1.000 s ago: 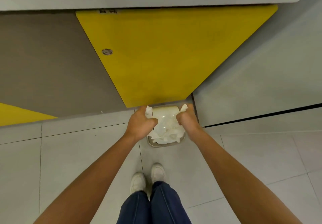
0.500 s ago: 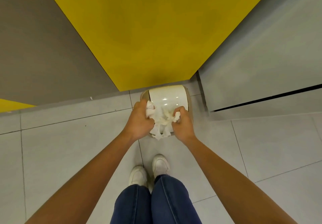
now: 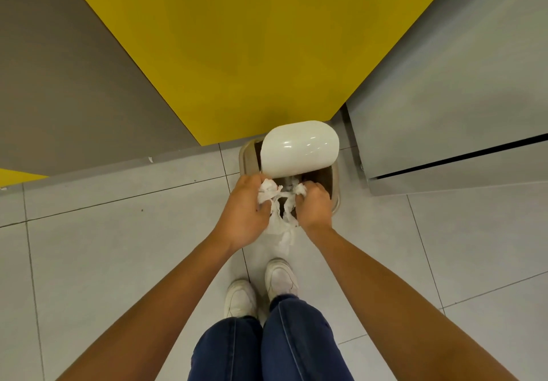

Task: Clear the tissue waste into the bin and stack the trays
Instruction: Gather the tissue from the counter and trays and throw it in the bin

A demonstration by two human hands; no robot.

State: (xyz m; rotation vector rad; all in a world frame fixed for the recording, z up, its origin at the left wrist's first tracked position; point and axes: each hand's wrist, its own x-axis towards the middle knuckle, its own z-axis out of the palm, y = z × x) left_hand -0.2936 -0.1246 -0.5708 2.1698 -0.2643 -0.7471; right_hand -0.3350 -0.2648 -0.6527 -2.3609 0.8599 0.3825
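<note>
Tissue waste (image 3: 268,193), one crumpled wad, hung above the single open bin (image 3: 336,184) on the floor (image 3: 118,262), gripped in the curled fingers of the left hand (image 3: 244,216) and right hand (image 3: 315,207). One white lid (image 3: 299,147) stood raised; two shoes (image 3: 280,279) were nearby.

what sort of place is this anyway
Likely an indoor public or commercial space, perhaps a canteen or washroom area. Signs: pale tiled floor, a big yellow panel, a small lidded bin at its foot.

White tissue (image 3: 277,202), white bin lid (image 3: 299,147), yellow panel (image 3: 237,39).
</note>
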